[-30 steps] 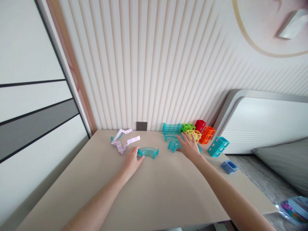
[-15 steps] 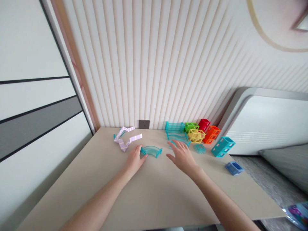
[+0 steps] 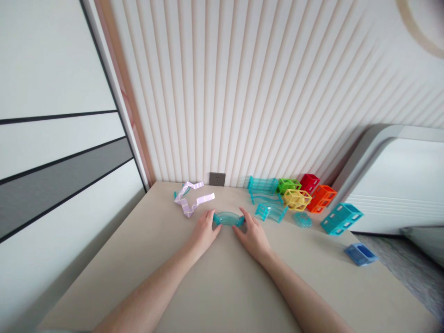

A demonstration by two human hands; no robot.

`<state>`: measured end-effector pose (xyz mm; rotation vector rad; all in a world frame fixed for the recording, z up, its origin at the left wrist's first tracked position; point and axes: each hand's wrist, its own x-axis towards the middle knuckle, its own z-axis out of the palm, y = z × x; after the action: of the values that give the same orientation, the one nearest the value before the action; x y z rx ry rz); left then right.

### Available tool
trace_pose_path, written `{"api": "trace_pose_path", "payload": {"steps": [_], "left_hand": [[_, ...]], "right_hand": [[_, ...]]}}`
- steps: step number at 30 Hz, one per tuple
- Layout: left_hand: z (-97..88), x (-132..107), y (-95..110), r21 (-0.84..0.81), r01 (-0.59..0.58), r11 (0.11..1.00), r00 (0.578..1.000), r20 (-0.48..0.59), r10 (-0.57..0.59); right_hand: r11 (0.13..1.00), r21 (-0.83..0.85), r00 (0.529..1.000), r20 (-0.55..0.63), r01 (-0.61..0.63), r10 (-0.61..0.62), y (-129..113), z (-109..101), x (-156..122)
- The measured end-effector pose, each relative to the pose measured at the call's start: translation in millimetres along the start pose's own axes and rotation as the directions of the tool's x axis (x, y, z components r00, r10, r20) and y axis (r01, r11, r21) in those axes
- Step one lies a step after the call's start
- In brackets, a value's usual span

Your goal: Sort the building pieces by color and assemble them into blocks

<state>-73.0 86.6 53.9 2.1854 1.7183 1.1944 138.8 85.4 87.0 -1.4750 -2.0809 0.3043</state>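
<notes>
A curved, see-through teal track piece (image 3: 228,218) lies between my hands over the middle of the table. My left hand (image 3: 205,227) grips its left end between thumb and fingers. Around the right end, the thumb and fingers of my right hand (image 3: 252,232) are closed. To the left of my left hand is a zigzag lilac track (image 3: 187,206), with a bit of teal plastic behind it. Right of my right hand lies another curved teal track piece (image 3: 272,212).
Along the wall stand more teal pieces (image 3: 262,186) and green (image 3: 288,185), yellow (image 3: 297,199), red (image 3: 310,183) and orange (image 3: 322,199) block frames. Farther right are a round teal piece (image 3: 302,219), a teal block (image 3: 342,218) and a blue block (image 3: 360,254). A socket (image 3: 217,179) sits on the wall.
My right hand has come left from beside the other teal pieces and closed on the right end of the curved piece. My left hand keeps its grip. The view has shifted slightly.
</notes>
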Motion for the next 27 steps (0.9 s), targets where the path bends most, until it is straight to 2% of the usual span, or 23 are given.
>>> {"api": "trace_pose_path", "payload": {"steps": [7,14,22,27], "left_hand": [[1.1,0,-1,0.013,0.013,1.000,1.000,-0.006,-0.013],[-1.1,-2,-1,0.065,-0.035,0.997,0.999,0.017,0.034],[0.0,1,-3,0.072,0.040,0.997,0.998,0.044,-0.043],[-9.8,1,8,0.136,0.017,0.991,0.998,0.054,-0.024]], "right_hand": [[1.000,-0.022,1.000,0.001,-0.008,0.008,-1,2,0],[1.000,-0.008,0.999,0.026,-0.027,0.027,0,1,1],[1.000,-0.019,1.000,0.012,-0.019,0.019,2,1,0],[1.000,-0.021,1.000,0.016,-0.012,0.013,2,1,0]]}}
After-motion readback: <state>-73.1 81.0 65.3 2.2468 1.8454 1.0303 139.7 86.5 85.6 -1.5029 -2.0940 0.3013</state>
